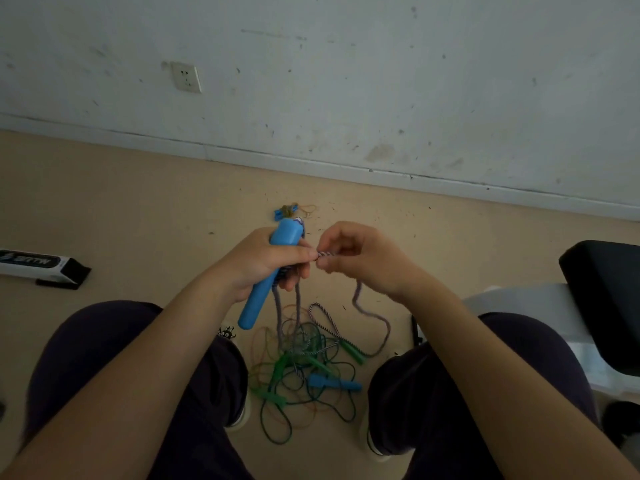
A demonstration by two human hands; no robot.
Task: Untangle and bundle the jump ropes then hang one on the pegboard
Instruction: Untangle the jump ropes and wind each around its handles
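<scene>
The left hand (266, 261) grips the blue handles (268, 271) with rope wraps under the fingers. The right hand (356, 259) pinches the striped rope (323, 254) just beside it. The rope hangs down into the tangled pile (304, 368) on the floor (138, 209) between the feet. Risk: pulling the rope taut can tighten a knot in the pile or drag other ropes up. A loosened left grip can release the wraps.

Dim, flat indoor light, soft faint shadows, wide-angle bending at the edges — slight overall softness
</scene>
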